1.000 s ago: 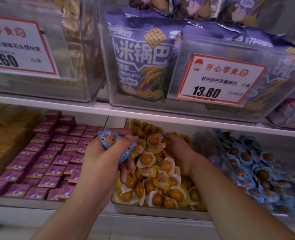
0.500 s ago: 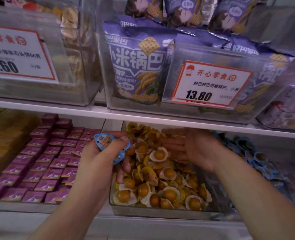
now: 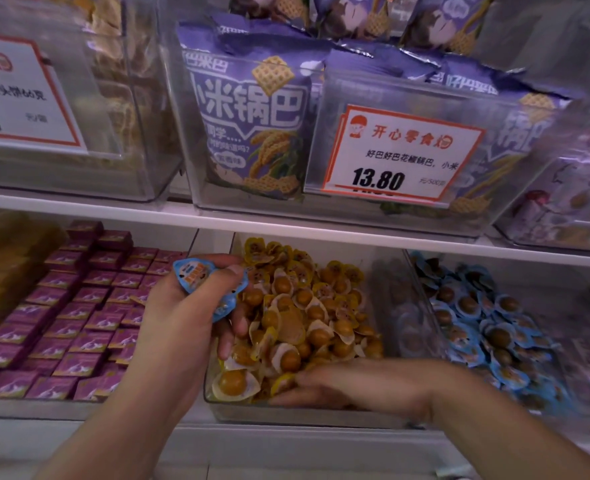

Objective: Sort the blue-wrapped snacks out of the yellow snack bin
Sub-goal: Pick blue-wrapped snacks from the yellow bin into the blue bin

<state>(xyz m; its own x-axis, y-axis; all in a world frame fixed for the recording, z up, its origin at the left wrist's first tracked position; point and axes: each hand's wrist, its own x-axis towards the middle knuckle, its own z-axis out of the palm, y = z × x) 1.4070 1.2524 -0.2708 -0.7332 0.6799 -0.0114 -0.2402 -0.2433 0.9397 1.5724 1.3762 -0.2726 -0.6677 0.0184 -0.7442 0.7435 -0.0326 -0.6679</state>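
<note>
A clear bin (image 3: pixel 383 299) on the lower shelf is heaped with yellow-wrapped snacks (image 3: pixel 307 313). My left hand (image 3: pixel 186 323) hovers over the bin's left edge and grips a few blue-wrapped snacks (image 3: pixel 200 275) between thumb and fingers. My right hand (image 3: pixel 359 384) lies low across the bin's front, fingers pointing left and touching the yellow snacks there. It is blurred, and I cannot tell if it holds anything.
A bin of blue-wrapped snacks (image 3: pixel 487 323) stands right of the yellow one. Purple boxes (image 3: pixel 75 306) fill the shelf to the left. The upper shelf (image 3: pixel 286 226) carries clear bins of purple bags (image 3: pixel 248 126) and a price card (image 3: pixel 401 154).
My right hand has moved from the back of the yellow heap down to the bin's front edge. My left hand keeps its grip on the blue snacks, almost in place.
</note>
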